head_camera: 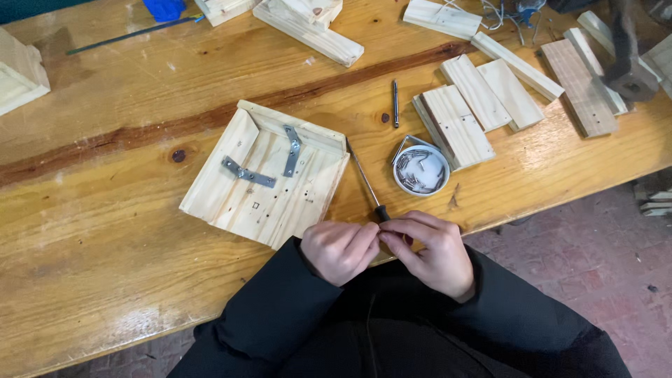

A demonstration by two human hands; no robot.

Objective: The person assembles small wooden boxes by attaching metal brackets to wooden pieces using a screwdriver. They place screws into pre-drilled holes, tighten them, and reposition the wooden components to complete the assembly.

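nearest the camera, at about six o'clock, the two hands meet at the tabletop's (105, 280) near edge, both in black sleeves. the left hand (341, 250) is curled into a loose fist, knuckles up, its fingers touching those of the right hand (430, 250). the right hand's fingertips pinch something small between the two hands, too small to make out, right at the dark handle of a screwdriver (365, 182). whether either hand actually grips that handle cannot be told. the screwdriver's thin shaft runs away toward eleven o'clock, along the right edge of a square wooden board (269, 192).

the board lies flat just beyond the left hand, with raised strips on two sides and two metal brackets (269, 162) screwed on near its middle. at one o'clock from the hands stands a round white cup of screws (421, 170). just past it lies a loose metal bit (395, 103) and a cluster of short wooden blocks (476, 105). farther, at twelve o'clock, more wood pieces (308, 28) rest near the far edge, with a blue object (164, 8) toward eleven.
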